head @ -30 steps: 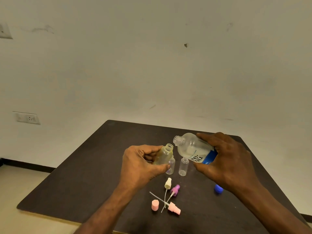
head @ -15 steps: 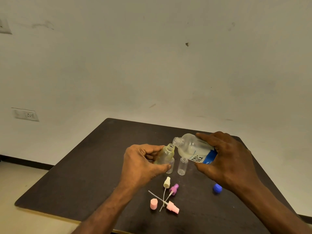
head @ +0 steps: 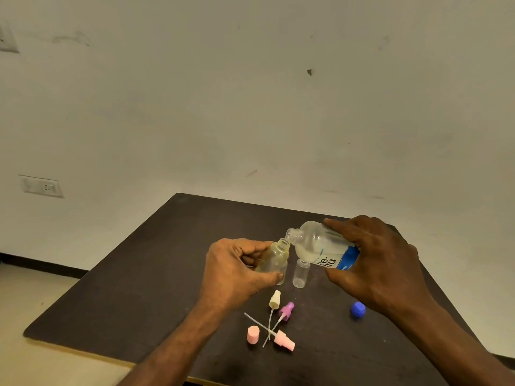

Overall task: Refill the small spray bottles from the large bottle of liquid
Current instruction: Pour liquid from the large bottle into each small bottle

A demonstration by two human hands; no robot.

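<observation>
Your right hand [head: 379, 263] grips the large bottle [head: 320, 246], tipped with its mouth at the neck of the small bottle [head: 274, 257] that your left hand [head: 234, 270] holds above the tabletop [head: 133, 288]. Both look like light, smooth plastic, probably slippery when wet; hold each around its body.

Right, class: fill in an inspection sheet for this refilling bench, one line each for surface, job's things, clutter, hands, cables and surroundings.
Surface: dark table.
Job's things: large bottle tilted, mouth at the held small bottle; another small bottle stands uncapped.
Clutter: cream sprayer, purple sprayer, pink sprayer, pink cap, blue cap.
Hands: left hand grips the small bottle; right hand grips the large bottle.
Cables: nothing seen.
Surroundings: wall socket.
</observation>
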